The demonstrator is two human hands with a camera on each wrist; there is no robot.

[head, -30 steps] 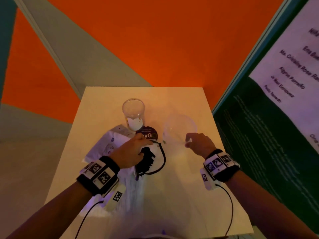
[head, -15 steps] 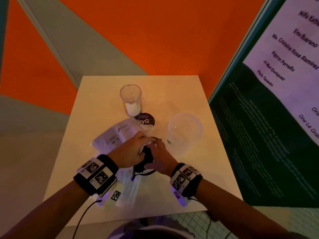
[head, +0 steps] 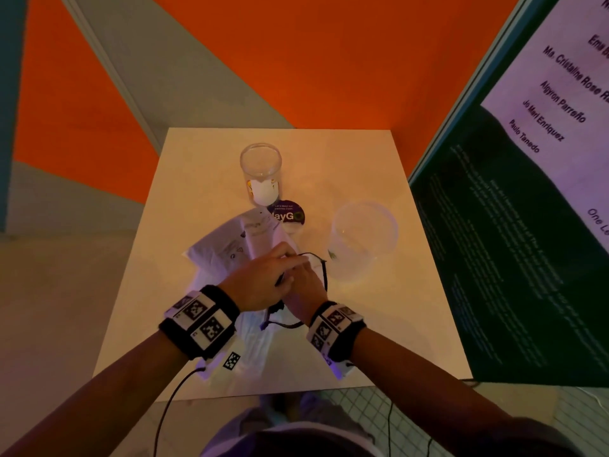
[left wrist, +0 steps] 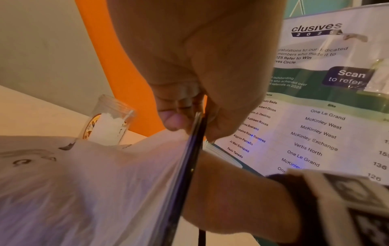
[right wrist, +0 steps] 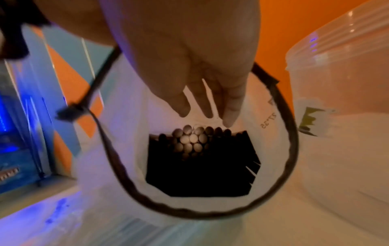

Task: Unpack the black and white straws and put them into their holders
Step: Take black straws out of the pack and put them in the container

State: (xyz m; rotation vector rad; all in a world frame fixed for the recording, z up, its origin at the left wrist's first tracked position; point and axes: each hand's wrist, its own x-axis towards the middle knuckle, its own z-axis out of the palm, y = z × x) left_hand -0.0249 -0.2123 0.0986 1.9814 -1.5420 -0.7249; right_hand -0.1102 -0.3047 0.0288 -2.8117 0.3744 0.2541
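A white plastic bag (head: 227, 252) with a black rim (right wrist: 292, 133) lies mid-table. My left hand (left wrist: 189, 123) pinches that rim between thumb and finger and holds the mouth up. Inside, a bundle of straws (right wrist: 200, 154) shows end-on, mostly black with several pale ends lit. My right hand (right wrist: 206, 114) reaches into the mouth with straight fingers, its fingertips (right wrist: 229, 118) just above the straw ends and gripping nothing. A clear glass jar (head: 260, 173) stands behind the bag. A translucent plastic tub (head: 362, 239) stands to the right. Both look empty of straws.
A round dark sticker (head: 286, 216) lies on the beige table (head: 379, 324) between jar and bag. A printed banner (head: 527, 192) stands close along the right side. An orange wall is behind. Wrist cables hang off the table's near edge.
My right hand has left the tub's rim, moved left and gone into the bag's mouth. The left hand has kept its hold on the bag's rim.
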